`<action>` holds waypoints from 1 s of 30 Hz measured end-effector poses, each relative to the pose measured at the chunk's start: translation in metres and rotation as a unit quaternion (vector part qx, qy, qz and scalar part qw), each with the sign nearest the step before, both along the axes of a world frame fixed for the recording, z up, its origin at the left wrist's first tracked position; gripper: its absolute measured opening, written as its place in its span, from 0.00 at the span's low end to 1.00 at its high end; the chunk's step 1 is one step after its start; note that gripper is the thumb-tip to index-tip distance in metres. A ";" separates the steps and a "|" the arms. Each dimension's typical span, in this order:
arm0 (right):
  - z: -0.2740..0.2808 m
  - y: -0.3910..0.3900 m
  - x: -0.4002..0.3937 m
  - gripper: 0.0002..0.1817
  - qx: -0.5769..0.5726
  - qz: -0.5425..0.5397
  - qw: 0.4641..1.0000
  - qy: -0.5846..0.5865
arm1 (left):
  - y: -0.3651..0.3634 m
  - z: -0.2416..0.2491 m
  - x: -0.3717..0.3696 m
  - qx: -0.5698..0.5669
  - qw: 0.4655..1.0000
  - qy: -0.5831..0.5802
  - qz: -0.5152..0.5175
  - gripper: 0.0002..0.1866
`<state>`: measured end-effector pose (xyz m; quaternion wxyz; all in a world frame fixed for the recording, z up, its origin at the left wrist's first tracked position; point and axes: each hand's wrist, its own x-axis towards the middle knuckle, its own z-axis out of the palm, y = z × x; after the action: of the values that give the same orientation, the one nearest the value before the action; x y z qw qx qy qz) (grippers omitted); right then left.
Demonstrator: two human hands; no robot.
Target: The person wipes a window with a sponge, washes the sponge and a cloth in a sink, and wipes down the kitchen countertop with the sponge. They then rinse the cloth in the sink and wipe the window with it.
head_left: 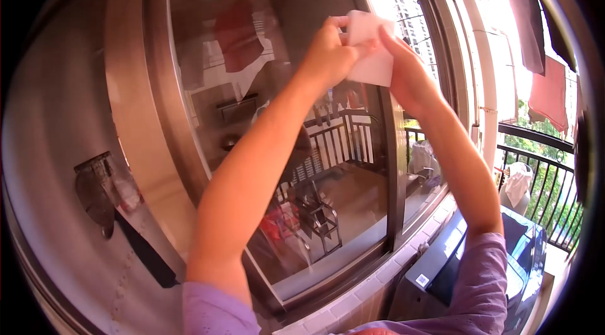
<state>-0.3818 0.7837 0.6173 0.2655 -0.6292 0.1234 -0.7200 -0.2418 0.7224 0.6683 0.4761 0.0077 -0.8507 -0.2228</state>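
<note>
A flat, pale white folded cloth [370, 69] is held up at arm's length in front of the window. My left hand [333, 52] pinches its left side, thumb across the front and fingers at the upper edge. On its right side my right hand [413, 80] grips it, with the thumb lying over the front near the top. Behind the hands stands a sliding window with a dark glass pane [340, 190] and a brown metal frame [395, 177]. Both arms are raised, and the glass mirrors railings and hanging laundry.
A dark-topped appliance, seemingly a washing machine [435, 265], stands below right by the tiled sill [340, 310]. Laundry [548, 92] hangs at the right over a black railing [548, 184]. On the left wall hangs a long black-handled item [145, 250].
</note>
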 end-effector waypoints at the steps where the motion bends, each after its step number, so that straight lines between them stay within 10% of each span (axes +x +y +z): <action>1: 0.005 -0.012 0.004 0.25 -0.017 0.003 1.000 -0.010 | 0.000 0.000 0.003 -0.003 1.000 0.000 0.022 0.38; 5: 0.036 -0.048 -0.007 0.20 -0.082 -0.068 0.994 -0.014 | 0.019 0.006 0.056 -0.143 0.938 -0.150 0.279 0.51; 10: 0.146 -0.060 -0.136 0.20 -0.169 -0.442 0.881 -0.017 | 0.066 0.003 0.153 -0.361 0.794 -0.083 0.482 0.32; 13: 0.201 -0.048 -0.184 0.21 -0.478 -0.367 0.794 -0.079 | 0.077 -0.006 0.205 -0.399 0.709 0.014 0.582 0.30; 16: 0.239 -0.047 -0.214 0.28 -0.372 -0.409 0.816 -0.170 | 0.058 -0.012 0.251 -0.425 0.615 0.075 0.659 0.31; 17: 0.244 -0.054 -0.203 0.29 -0.402 -0.445 0.781 -0.173 | 0.053 -0.016 0.253 -0.417 0.605 0.066 0.675 0.32; 19: 0.267 -0.082 -0.169 0.30 -0.508 -0.601 0.542 -0.296 | 0.041 -0.022 0.256 -0.402 0.584 0.050 0.704 0.35; 20: 0.232 -0.060 -0.125 0.31 -0.279 -0.719 0.623 -0.131 | 0.033 -0.024 0.257 -0.391 0.608 0.058 0.689 0.35; 22: 0.261 -0.103 -0.112 0.28 -0.465 -0.699 0.522 -0.151 | 0.015 -0.027 0.259 -0.368 0.654 0.080 0.655 0.37; 24: 0.262 -0.113 -0.072 0.25 -0.367 -0.729 0.569 -0.101 | 0.007 -0.026 0.263 -0.381 0.680 0.102 0.618 0.37; 28: 0.269 -0.173 -0.058 0.21 -0.284 -0.849 0.445 0.018 | 0.004 -0.028 0.263 -0.398 0.681 0.115 0.603 0.38; 30: 0.254 -0.196 -0.050 0.22 -0.247 -0.847 0.468 0.048 | 0.002 -0.029 0.264 -0.403 0.679 0.124 0.601 0.38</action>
<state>-0.4321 0.5874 0.8716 -0.6469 -0.2898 0.4256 -0.5625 0.0223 0.7249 0.6398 0.5661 0.2969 -0.6037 0.4764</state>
